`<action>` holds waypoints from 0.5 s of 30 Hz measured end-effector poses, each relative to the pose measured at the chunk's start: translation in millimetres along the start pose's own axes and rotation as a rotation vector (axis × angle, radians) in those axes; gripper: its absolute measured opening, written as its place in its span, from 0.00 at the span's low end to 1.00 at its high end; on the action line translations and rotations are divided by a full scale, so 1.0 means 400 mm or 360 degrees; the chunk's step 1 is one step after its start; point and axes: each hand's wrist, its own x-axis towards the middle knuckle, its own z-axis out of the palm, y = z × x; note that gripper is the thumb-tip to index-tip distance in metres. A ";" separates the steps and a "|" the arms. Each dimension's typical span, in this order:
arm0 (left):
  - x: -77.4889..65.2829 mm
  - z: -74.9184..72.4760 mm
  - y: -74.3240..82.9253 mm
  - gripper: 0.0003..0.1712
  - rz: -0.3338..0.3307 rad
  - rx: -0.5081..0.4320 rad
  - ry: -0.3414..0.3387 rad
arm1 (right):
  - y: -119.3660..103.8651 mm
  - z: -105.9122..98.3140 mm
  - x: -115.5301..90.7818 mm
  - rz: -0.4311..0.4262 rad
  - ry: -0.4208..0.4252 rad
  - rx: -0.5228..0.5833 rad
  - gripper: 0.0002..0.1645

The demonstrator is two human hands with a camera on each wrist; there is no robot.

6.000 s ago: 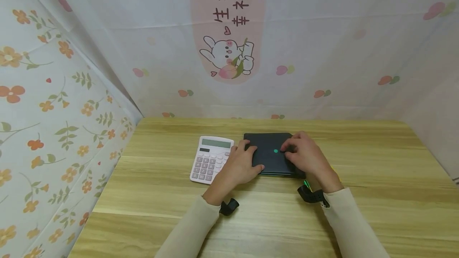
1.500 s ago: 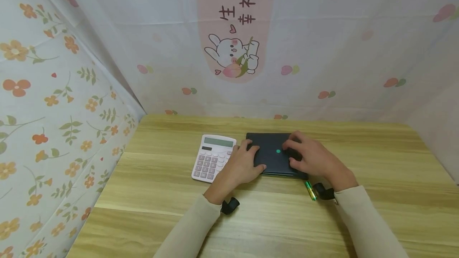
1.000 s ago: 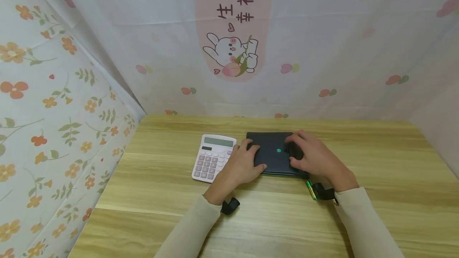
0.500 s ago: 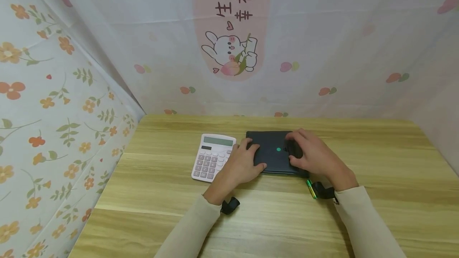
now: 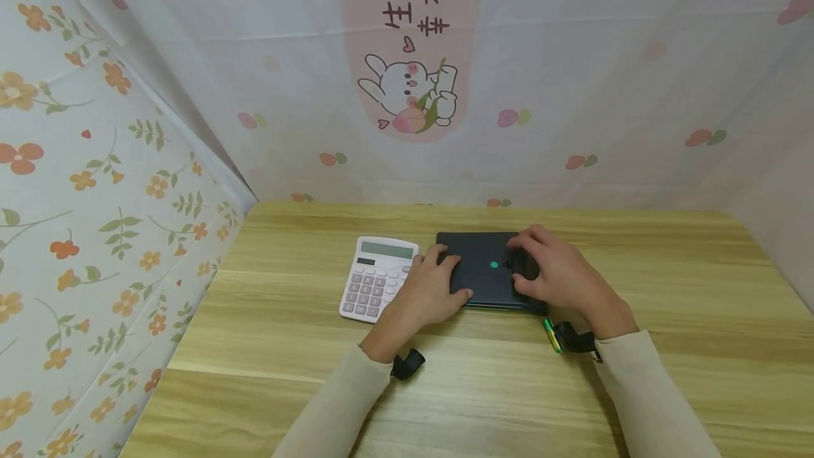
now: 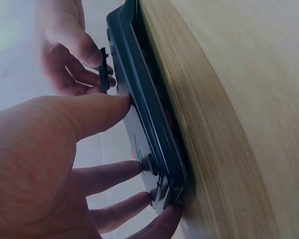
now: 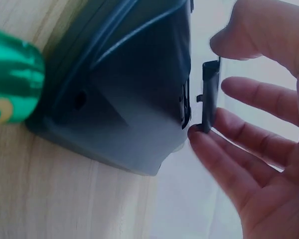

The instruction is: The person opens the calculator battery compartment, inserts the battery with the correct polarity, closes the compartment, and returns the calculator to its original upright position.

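A flat black device [image 5: 477, 271] with a wedge-shaped side and a small green dot lies on the table. My left hand [image 5: 429, 292] spreads over its left part, thumb on the near edge and fingertips on the surface and far corner. Between thumb and fingertips my right hand [image 7: 259, 104] pinches a small black cover [image 7: 209, 94] with tiny tabs. This cover is held slightly off the device, over its right part, beside a slot in its surface. A green and gold battery [image 5: 552, 336] lies near the device's near right corner.
A white calculator [image 5: 375, 278] lies left of the device, partly behind the left hand. The wooden table [image 5: 254, 345] runs to a patterned cloth [image 5: 540, 76] at the back. Black wrist straps [image 5: 572, 338] hang below both sleeves.
Since the earliest frame my right hand has shifted right and opened wider around the black cover, and the battery beneath that wrist has come into full view. The left hand keeps its place.
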 end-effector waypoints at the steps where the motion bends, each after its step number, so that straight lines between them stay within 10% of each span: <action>1: 0.000 0.000 0.000 0.37 -0.0002 0.0001 -0.0001 | 0.001 0.000 0.000 -0.0009 0.0010 0.0001 0.27; 15: -0.001 -0.003 0.001 0.37 -0.0007 0.0000 -0.0010 | -0.002 -0.004 -0.004 -0.0023 -0.0003 0.0008 0.20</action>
